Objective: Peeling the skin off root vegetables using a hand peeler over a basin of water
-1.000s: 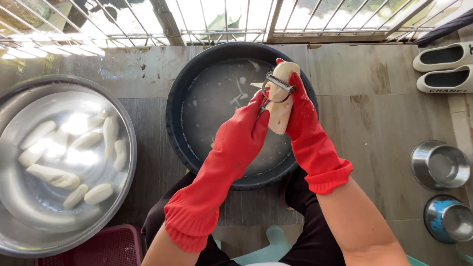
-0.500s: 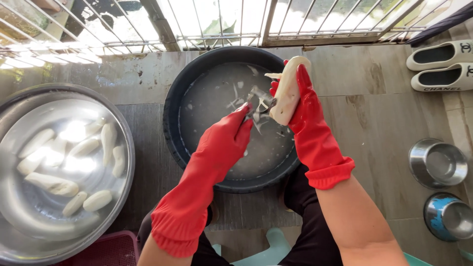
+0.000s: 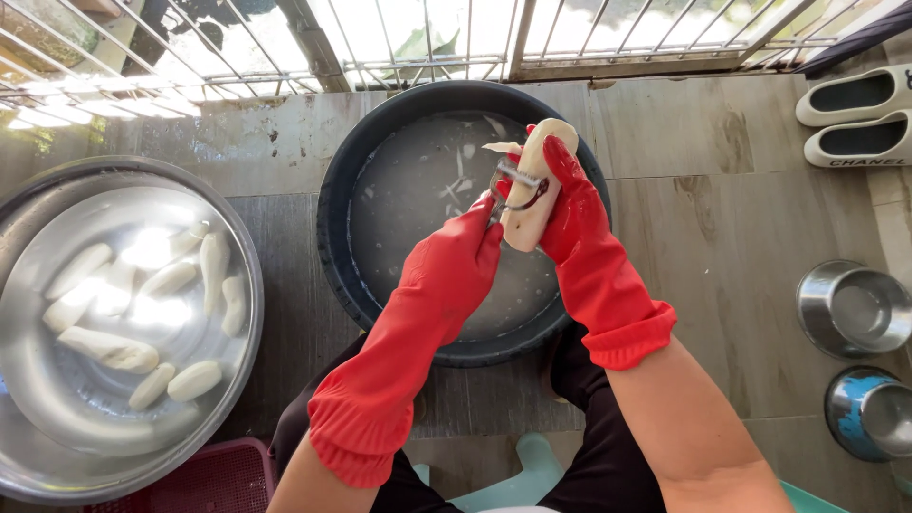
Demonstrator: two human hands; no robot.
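Both my hands wear long red rubber gloves. My right hand [image 3: 568, 204] grips a pale peeled root [image 3: 534, 190], held upright over the black round basin [image 3: 332, 247]. My left hand [image 3: 454, 261] holds a metal peeler [image 3: 513, 185] whose blade lies against the upper part of the root. A thin strip of peel curls off the root's top left. Cloudy water and bits of peel lie in the basin.
A large steel bowl [image 3: 28, 399] at left holds water and several peeled white roots [image 3: 114, 350]. Two small steel bowls [image 3: 855, 309] stand at right, white slippers [image 3: 855, 119] at the top right. A metal railing runs along the top. A pink crate corner [image 3: 204, 480] shows at bottom left.
My left hand dropped away from the root down into the basin, then came back up. The peeler now lies on the root again, higher up.
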